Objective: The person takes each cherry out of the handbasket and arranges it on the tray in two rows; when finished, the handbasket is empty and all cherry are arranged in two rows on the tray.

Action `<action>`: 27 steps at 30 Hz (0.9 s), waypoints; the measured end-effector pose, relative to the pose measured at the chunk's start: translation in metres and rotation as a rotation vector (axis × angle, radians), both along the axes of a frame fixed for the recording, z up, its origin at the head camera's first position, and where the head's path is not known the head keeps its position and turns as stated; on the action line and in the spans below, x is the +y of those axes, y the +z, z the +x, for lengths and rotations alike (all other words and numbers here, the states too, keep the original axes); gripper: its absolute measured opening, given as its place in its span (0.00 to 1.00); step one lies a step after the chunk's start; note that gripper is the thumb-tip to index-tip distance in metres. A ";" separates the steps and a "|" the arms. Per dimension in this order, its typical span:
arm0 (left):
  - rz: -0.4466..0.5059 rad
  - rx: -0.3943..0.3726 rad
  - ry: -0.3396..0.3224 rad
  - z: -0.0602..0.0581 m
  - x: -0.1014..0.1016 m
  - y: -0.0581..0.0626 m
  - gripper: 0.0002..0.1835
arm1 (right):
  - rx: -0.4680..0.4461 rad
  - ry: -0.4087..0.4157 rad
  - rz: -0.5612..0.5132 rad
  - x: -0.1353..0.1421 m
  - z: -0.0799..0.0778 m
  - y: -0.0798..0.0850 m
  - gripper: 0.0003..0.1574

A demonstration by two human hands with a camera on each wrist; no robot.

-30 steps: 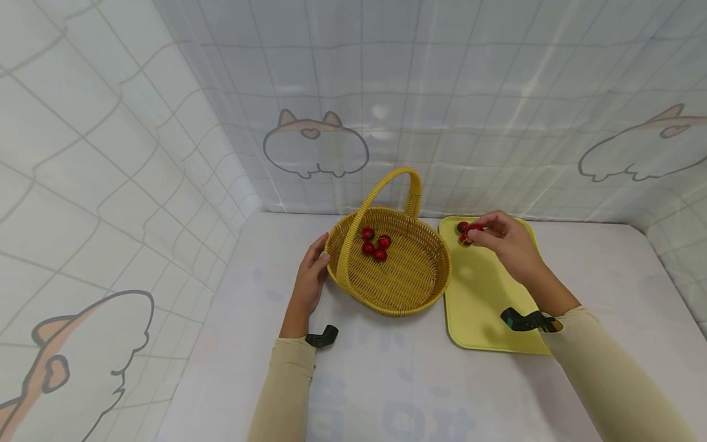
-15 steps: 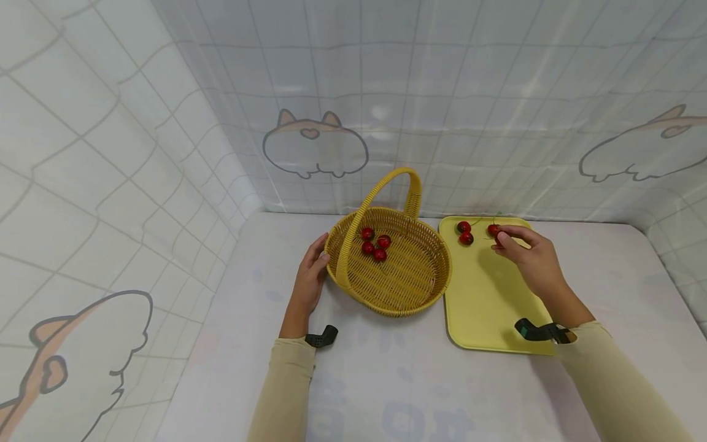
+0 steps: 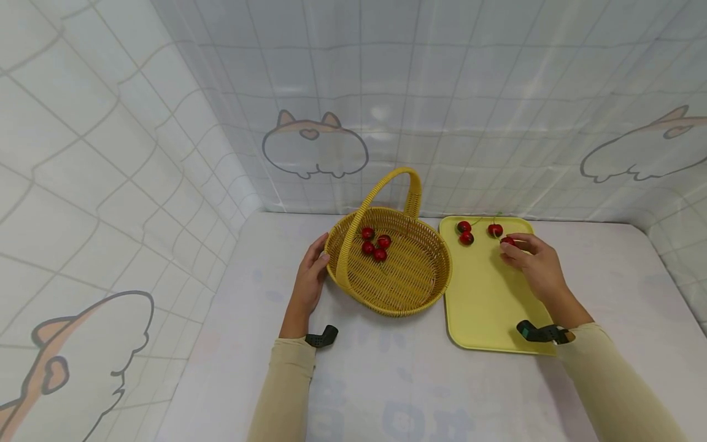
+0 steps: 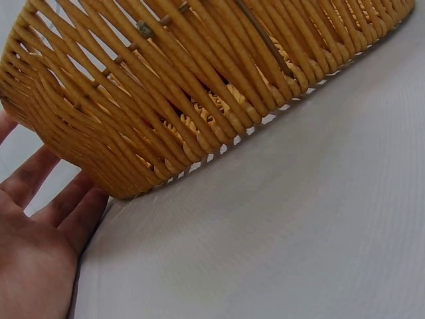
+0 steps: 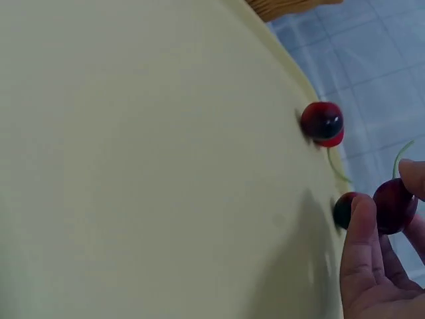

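My left hand [image 3: 310, 276] rests against the left outer side of a yellow wicker basket [image 3: 411, 273]. In the left wrist view, that hand's fingers [image 4: 33, 174] lie along the woven wall [image 4: 192, 80]. My right hand [image 3: 536, 263] is over the far right part of a yellow tray [image 3: 486, 307] and pinches a dark red cherry [image 3: 507, 241] between thumb and finger. The right wrist view shows this cherry [image 5: 394, 207] with its green stem up. A cherry [image 3: 495, 230] lies just left of that hand, and two touching cherries [image 3: 466, 237] lie at the tray's far left corner.
Several cherries [image 3: 380, 254] sit together inside the basket, on its left half. An arched handle [image 3: 359, 224] rises over the basket. A white cloth covers the table [image 3: 375, 380], and a grid-patterned curtain [image 3: 464, 123] hangs behind.
My right hand has moved right across the tray, away from the two touching cherries. A separate cherry now shows beside it. My left hand and the basket stay put.
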State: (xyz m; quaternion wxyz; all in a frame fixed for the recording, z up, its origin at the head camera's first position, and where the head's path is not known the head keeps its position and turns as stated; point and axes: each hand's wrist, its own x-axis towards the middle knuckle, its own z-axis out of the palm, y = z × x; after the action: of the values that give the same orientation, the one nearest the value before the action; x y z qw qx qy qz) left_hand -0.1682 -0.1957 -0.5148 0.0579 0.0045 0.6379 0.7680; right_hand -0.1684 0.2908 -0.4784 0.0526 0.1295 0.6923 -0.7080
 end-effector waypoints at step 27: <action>0.003 0.003 -0.007 -0.001 -0.001 0.000 0.27 | -0.119 0.062 0.438 0.005 -0.022 -0.021 0.37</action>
State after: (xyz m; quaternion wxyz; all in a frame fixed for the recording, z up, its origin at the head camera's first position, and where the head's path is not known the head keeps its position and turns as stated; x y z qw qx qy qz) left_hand -0.1690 -0.1965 -0.5148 0.0593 0.0080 0.6369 0.7687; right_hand -0.1899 0.2957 -0.4997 0.0859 0.1579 0.8289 -0.5298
